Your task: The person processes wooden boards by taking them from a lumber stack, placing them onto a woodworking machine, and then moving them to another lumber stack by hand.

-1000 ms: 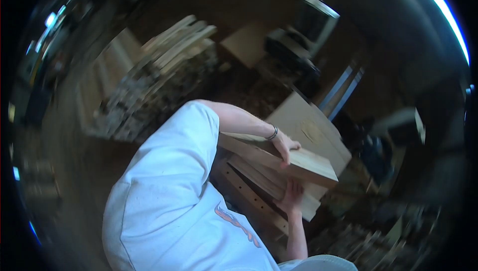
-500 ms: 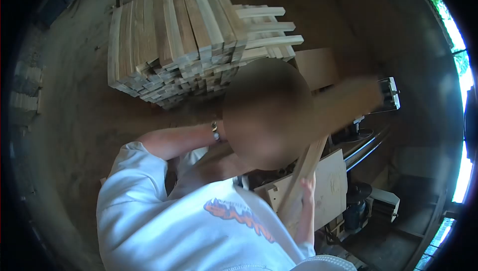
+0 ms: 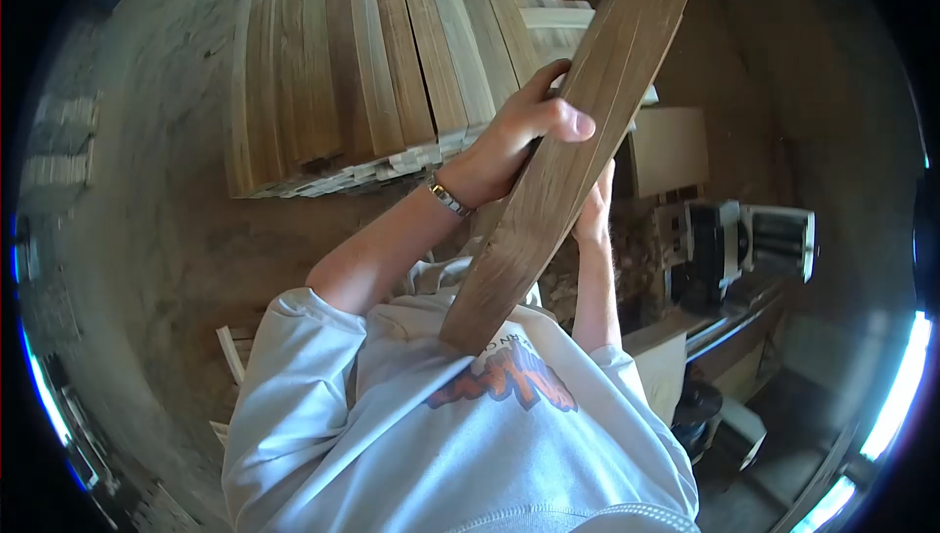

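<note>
A long brown wooden board point(image 3: 578, 171) runs diagonally in front of me, its near end against my shirt and its far end past the top edge of the view. My left hand point(image 3: 519, 137), with a metal watch on the wrist, grips the board's left edge; its thumb lies across the upper face. On the opposite edge, my right hand point(image 3: 594, 208) holds the board from the right and below, lower down than the left. Its fingers are partly hidden behind the wood. Beyond my left hand lies a large stack of similar boards point(image 3: 372, 63).
Right of me stands machinery point(image 3: 720, 249) with metal rails point(image 3: 720, 332). A pale panel point(image 3: 671, 151) is behind it. Loose wood pieces point(image 3: 231, 355) lie on the floor to the left, and more stacked wood point(image 3: 64, 156) sits farther off.
The board has swung from pointing rightward to pointing up and away. My right hand has moved up along the view. My left hand, previously covered by a blurred patch, now shows.
</note>
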`<state>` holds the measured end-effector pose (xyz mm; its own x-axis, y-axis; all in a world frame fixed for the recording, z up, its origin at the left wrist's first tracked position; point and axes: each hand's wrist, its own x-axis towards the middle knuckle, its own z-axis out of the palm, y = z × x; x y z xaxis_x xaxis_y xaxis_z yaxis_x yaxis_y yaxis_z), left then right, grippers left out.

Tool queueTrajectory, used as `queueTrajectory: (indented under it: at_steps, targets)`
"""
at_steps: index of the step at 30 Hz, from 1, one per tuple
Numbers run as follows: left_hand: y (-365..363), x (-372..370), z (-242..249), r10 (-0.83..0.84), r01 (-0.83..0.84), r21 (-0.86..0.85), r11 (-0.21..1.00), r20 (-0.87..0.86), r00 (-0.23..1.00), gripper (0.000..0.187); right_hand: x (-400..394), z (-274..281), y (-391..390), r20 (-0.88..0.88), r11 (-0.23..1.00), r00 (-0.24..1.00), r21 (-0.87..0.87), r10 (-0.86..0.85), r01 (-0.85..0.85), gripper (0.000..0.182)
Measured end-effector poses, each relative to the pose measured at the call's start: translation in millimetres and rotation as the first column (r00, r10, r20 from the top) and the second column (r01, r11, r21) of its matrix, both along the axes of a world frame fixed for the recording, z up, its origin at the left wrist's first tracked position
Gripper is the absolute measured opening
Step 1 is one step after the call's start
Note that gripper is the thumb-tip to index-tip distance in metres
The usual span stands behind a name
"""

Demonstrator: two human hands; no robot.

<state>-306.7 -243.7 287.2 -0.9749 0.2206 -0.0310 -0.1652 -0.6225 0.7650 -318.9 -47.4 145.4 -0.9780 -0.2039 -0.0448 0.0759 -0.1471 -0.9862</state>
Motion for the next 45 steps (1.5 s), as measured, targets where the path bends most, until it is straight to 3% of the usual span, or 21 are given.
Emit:
queueTrajectory:
  at_steps: [5, 6, 7, 10, 11, 17, 24, 26, 27, 28, 29, 31, 33, 34, 35, 36, 37, 39, 41, 45]
  targets:
    - [11.9, -87.2, 3.3, 0.102, -0.128, 0.084, 0.988, 0.259, 0.96, 0.051, -118.4, -11.9, 8.3, 0.047, 0.997, 0.996, 0.022, 0.073, -0.075, 0.061]
    - [23.8, -109.7, -11.5, 0.083, -0.122, 0.107, 0.987, 0.316, 0.945, 0.063, -140.2, -12.5, 7.2, 0.068, 0.996, 0.994, 0.021, 0.088, -0.09, 0.061]
    - [28.3, -129.3, -19.7, 0.017, -0.033, 0.079, 0.996, 0.194, 0.981, 0.081, -161.8, -16.0, 7.5, 0.091, 0.993, 0.989, 0.031, 0.113, -0.116, 0.06]
    - [48.4, -174.1, -40.4, 0.17, -0.154, -0.207, 0.966, 0.061, 0.984, 0.106, -222.9, -32.5, 7.1, 0.174, 0.975, 0.964, 0.056, 0.203, -0.216, 0.06]
    - [53.6, -185.2, -49.3, 0.187, -0.168, -0.185, 0.968, 0.094, 0.978, 0.11, -239.1, -39.9, 5.2, 0.205, 0.964, 0.949, 0.067, 0.238, -0.256, 0.06]
    - [63.8, -221.6, -94.3, 0.349, -0.318, -0.156, 0.935, 0.242, 0.906, 0.099, -306.3, -101.1, -28.4, 0.368, 0.865, 0.835, 0.133, 0.41, -0.483, 0.061]
    - [25.8, -249.0, -117.4, 0.522, -0.412, -0.342, 0.845, 0.356, 0.775, 0.097, -320.9, -154.5, -50.4, 0.406, 0.632, 0.685, 0.277, 0.605, -0.723, 0.067]
    - [20.9, -251.2, -146.8, 0.553, -0.426, -0.377, 0.822, 0.356, 0.753, 0.095, -323.6, -155.9, -57.7, 0.402, 0.717, 0.765, 0.301, 0.503, -0.629, 0.07]
    - [24.5, -248.5, -170.1, 0.623, -0.363, -0.601, 0.713, 0.303, 0.721, 0.082, -318.4, -139.4, -65.4, 0.452, 0.862, 0.843, 0.257, 0.292, -0.437, 0.073]
    - [24.7, -252.2, -170.2, 0.682, -0.285, -0.784, 0.551, 0.225, 0.696, 0.069, -317.2, -131.2, -71.3, 0.45, 0.859, 0.841, 0.256, 0.3, -0.444, 0.073]
    - [29.6, -252.3, -168.7, 0.674, -0.224, -0.768, 0.6, 0.334, 0.659, 0.068, -313.6, -122.5, -74.1, 0.482, 0.871, 0.81, 0.169, 0.334, -0.461, 0.073]
    - [36.2, -253.3, -172.3, 0.75, -0.329, -0.814, 0.479, 0.185, 0.635, 0.067, -312.7, -108.8, -87.5, 0.516, 0.884, 0.754, -0.015, 0.407, -0.467, 0.073]
    - [50.2, -250.4, -178.3, 0.724, -0.35, -0.931, 0.101, -0.172, 0.668, 0.064, -312.6, -102.6, -99.5, 0.534, 0.859, 0.682, -0.2, 0.499, -0.472, 0.074]
    - [53.8, -244.2, -176.5, 0.671, -0.408, -0.911, 0.052, -0.271, 0.69, 0.062, -315.1, -113.9, -95.9, 0.531, 0.812, 0.615, -0.349, 0.582, -0.467, 0.07]
    - [59.2, -236.0, -174.1, 0.639, -0.484, -0.874, 0.044, -0.348, 0.686, 0.064, -315.1, -125.3, -93.0, 0.638, 0.83, 0.532, -0.441, 0.557, -0.341, 0.067]
    - [60.0, -227.0, -152.9, 0.597, -0.49, -0.869, 0.072, -0.356, 0.719, 0.063, -313.4, -129.6, -93.9, 0.68, 0.841, 0.495, -0.45, 0.541, -0.3, 0.067]
    - [57.5, -216.1, -129.9, 0.55, -0.498, -0.861, 0.1, -0.37, 0.749, 0.063, -310.8, -133.6, -96.0, 0.697, 0.853, 0.492, -0.43, 0.521, -0.295, 0.067]
    - [49.6, -183.9, -94.4, 0.531, -0.498, -0.856, 0.142, -0.358, 0.768, 0.054, -298.3, -133.0, -102.3, 0.654, 0.884, 0.598, -0.304, 0.464, -0.354, 0.067]
    - [36.2, -147.1, -69.9, 0.541, -0.509, -0.856, 0.094, -0.385, 0.748, 0.048, -283.6, -126.5, -107.6, 0.574, 0.91, 0.715, -0.155, 0.399, -0.383, 0.067]
    - [12.4, -91.6, -65.3, 0.618, -0.506, -0.862, 0.04, -0.377, 0.69, 0.037, -272.1, -106.7, -103.9, 0.364, 0.925, 0.876, 0.087, 0.315, -0.369, 0.067]
